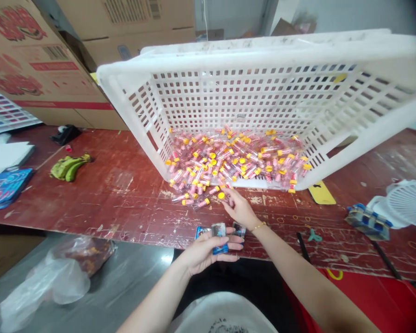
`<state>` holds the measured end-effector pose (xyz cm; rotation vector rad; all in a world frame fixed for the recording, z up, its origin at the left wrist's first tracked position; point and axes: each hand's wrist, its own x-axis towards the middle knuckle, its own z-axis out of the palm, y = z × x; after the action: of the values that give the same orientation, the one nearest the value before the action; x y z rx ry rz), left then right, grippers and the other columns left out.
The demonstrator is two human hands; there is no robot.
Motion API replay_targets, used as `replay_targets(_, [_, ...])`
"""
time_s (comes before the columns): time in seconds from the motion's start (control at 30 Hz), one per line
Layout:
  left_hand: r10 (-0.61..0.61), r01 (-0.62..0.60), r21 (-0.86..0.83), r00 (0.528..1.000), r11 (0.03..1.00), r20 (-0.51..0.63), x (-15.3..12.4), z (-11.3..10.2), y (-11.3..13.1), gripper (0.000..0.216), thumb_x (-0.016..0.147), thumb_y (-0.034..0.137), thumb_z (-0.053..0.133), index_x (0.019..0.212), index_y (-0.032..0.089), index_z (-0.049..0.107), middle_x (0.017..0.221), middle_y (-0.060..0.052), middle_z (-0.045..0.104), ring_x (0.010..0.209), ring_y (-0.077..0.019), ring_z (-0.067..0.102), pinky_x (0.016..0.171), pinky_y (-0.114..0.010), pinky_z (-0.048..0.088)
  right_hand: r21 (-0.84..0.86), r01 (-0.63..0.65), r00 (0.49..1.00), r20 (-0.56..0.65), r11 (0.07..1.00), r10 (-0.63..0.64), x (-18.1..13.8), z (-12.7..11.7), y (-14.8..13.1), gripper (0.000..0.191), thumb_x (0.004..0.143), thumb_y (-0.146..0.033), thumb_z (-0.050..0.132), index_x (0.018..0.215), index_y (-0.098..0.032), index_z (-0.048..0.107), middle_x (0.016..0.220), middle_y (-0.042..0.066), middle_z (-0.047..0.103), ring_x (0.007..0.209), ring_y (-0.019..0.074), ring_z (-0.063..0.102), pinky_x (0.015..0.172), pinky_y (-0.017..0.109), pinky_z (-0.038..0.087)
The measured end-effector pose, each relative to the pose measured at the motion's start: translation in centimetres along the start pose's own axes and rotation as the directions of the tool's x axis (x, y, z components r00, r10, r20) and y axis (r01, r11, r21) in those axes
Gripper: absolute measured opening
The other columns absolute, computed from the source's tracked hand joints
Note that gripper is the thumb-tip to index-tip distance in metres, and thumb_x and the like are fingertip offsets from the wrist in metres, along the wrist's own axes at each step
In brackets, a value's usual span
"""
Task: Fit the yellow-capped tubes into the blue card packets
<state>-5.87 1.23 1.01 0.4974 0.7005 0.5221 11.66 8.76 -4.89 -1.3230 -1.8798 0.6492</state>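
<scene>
A white slatted plastic basket (pixel 263 58) lies tipped on its side. Many small transparent tubes with yellow caps and pink contents (pixel 229 159) fill its lower part, and several have spilled onto the tabletop. My right hand (pixel 241 211), wearing a thin bracelet, pinches one yellow-capped tube (pixel 221 196) at the basket's front edge. Nearer to me, my left hand (pixel 208 249) is palm up, its thumb pressing a small transparent piece with a blue end (pixel 220 249) against the fingers. Small blue-and-dark packets (pixel 201 231) lie just beyond that hand, partly hidden by it.
Green bananas (pixel 69 167), blue printed bags (pixel 7 187) and a cardboard box (pixel 55 78) are at the left. To the right are a yellow card (pixel 321 193), a blue-topped transparent pack (pixel 369 221), a white fan (pixel 409 201) and teal scissors (pixel 314 235). A red stool-like surface (pixel 364 300) is below.
</scene>
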Motion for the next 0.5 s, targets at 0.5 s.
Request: replay_targets(0.5, [0.010, 0.059, 0.271, 0.969, 0.961, -0.246, 3.0, 2.1, -1.3, 0.042, 0.056, 0.034, 0.084, 0.089, 0.012, 0.070, 0.075, -0.007, 0.071, 0.071, -0.0206, 0.069, 0.057, -0.029, 0.057, 0.859, -0.286, 0.824, -0.007, 0.425, 0.567, -8.8, -5.7, -6.1, 0.023, 0.076, -0.030, 0.073, 0.090, -0.022, 0.056, 0.085, 0.000, 0.066, 0.081, 0.0122, 0.061, 0.078, 0.026, 0.049])
